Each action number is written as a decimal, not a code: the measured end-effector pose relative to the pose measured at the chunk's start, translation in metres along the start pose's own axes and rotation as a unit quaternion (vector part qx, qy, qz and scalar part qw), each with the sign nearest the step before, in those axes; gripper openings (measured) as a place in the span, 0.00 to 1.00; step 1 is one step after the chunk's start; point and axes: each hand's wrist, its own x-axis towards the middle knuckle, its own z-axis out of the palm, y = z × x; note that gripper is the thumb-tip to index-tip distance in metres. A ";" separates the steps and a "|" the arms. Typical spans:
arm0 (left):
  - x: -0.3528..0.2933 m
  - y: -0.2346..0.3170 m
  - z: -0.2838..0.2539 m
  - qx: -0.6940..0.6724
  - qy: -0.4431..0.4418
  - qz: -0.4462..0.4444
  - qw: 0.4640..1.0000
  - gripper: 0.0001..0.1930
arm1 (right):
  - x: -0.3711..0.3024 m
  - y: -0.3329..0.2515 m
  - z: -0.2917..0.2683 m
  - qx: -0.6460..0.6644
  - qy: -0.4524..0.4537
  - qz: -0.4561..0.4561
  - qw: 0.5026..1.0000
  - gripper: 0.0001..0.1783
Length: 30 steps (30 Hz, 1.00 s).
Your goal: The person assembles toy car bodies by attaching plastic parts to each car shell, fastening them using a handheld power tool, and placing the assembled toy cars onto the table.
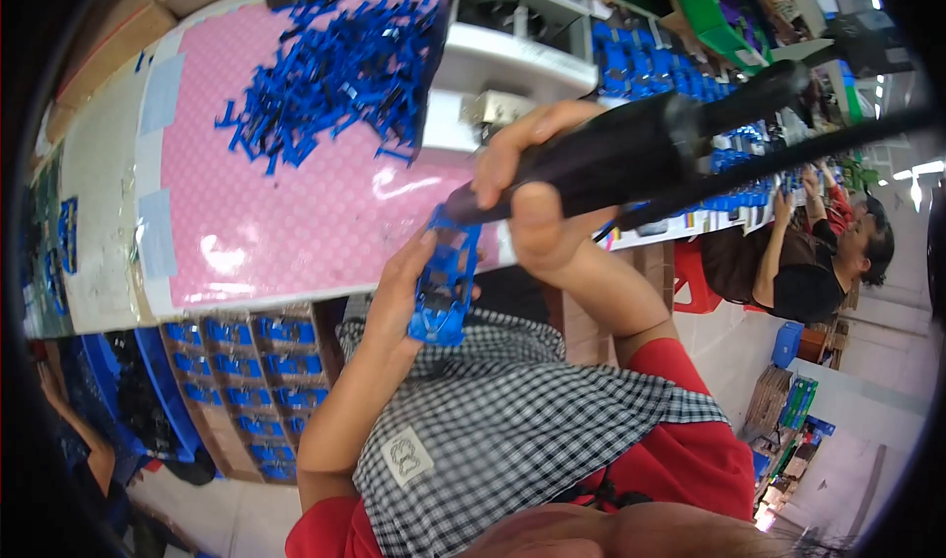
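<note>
One blue plastic frame [448,277] sits in the left hand [396,287], gripped over the near edge of the bench [103,233]. The right hand [537,198] wraps round a black power driver [611,159], nose at the frame's far end; touching or not, I can't tell.

Out across the bench we go: a dimpled pink sheet [266,228], taped along its left, and on it a big heap of blue pieces [340,80]! Beside that stands a white boxy machine [522,57], then rows of blue parts [655,65] stretching right.

Below, a divided tray [249,381] carries more blue parts, next to a blue crate [168,390]. Off right: a red stool [695,280], a co-worker in black [813,282], pale floor [724,336].
</note>
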 end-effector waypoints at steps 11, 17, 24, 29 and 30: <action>0.005 0.003 0.003 0.001 0.000 -0.003 1.000 0.20 | 0.004 0.015 -0.005 0.012 -0.017 0.047 0.999 0.22; 0.006 0.000 0.001 -0.008 0.006 -0.003 1.000 0.18 | 0.020 0.039 -0.015 0.120 -0.238 0.084 0.960 0.21; 0.003 0.001 0.008 -0.029 0.016 0.020 0.999 0.18 | -0.015 -0.012 -0.021 0.133 -0.131 0.011 0.982 0.31; 0.000 -0.002 0.001 -0.002 0.013 0.021 1.000 0.20 | 0.008 -0.042 -0.034 0.037 -0.072 -0.049 0.996 0.33; 0.000 0.000 0.004 0.000 0.008 0.014 1.000 0.20 | 0.021 -0.047 -0.033 0.014 -0.048 -0.057 0.997 0.32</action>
